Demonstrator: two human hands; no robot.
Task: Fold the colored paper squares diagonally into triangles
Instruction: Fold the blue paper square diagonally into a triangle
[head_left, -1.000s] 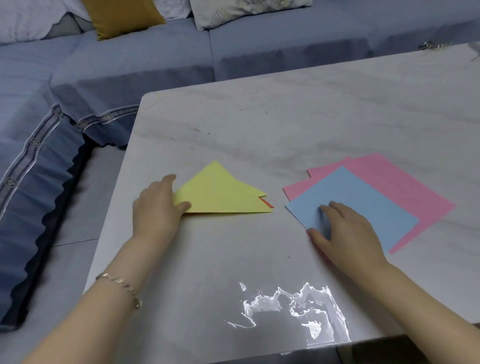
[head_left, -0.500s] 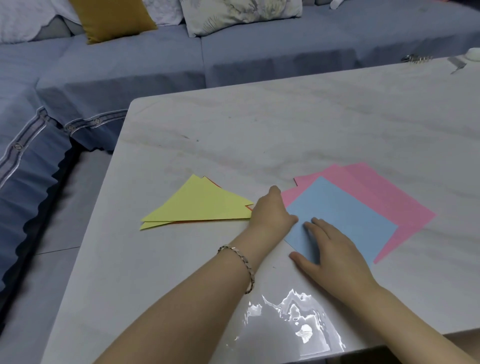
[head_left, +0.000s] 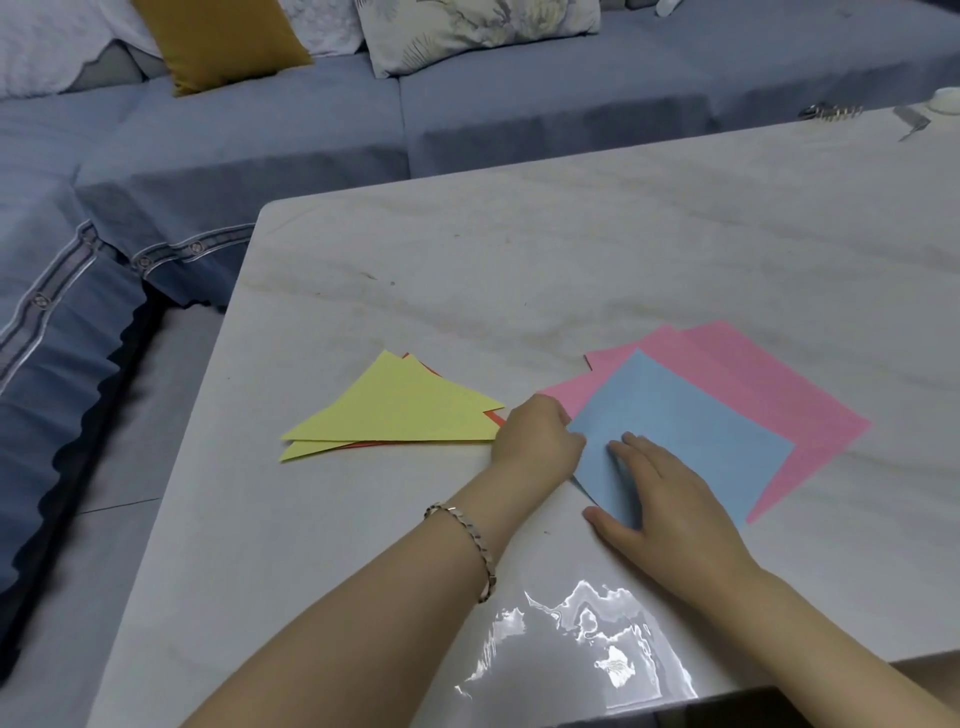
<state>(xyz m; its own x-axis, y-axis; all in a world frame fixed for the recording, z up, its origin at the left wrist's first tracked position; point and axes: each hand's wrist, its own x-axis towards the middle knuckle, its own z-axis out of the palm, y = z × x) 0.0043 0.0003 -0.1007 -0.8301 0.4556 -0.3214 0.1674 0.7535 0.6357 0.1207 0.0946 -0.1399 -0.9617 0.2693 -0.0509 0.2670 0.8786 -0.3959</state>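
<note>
A blue paper square (head_left: 691, 431) lies on top of two pink squares (head_left: 753, 379) on the marble table (head_left: 519, 260). My right hand (head_left: 670, 499) rests flat on the blue sheet's near corner, fingers straight. My left hand (head_left: 537, 436) is curled at the blue sheet's left corner, and its thumb and fingers seem to pinch that corner. To the left lie two folded yellow triangles (head_left: 405, 410), stacked over an orange folded piece (head_left: 493, 415) that peeks out beneath them.
A blue sofa (head_left: 519, 104) wraps round the table's far and left sides, with a mustard cushion (head_left: 223, 41) and a patterned one (head_left: 478, 26). Small metal items (head_left: 831, 111) lie at the table's far right edge. Glare marks the near table edge.
My left hand left the yellow triangles and crossed right to the blue sheet's left corner. The right hand stayed on the blue sheet. The camera view shifted slightly.
</note>
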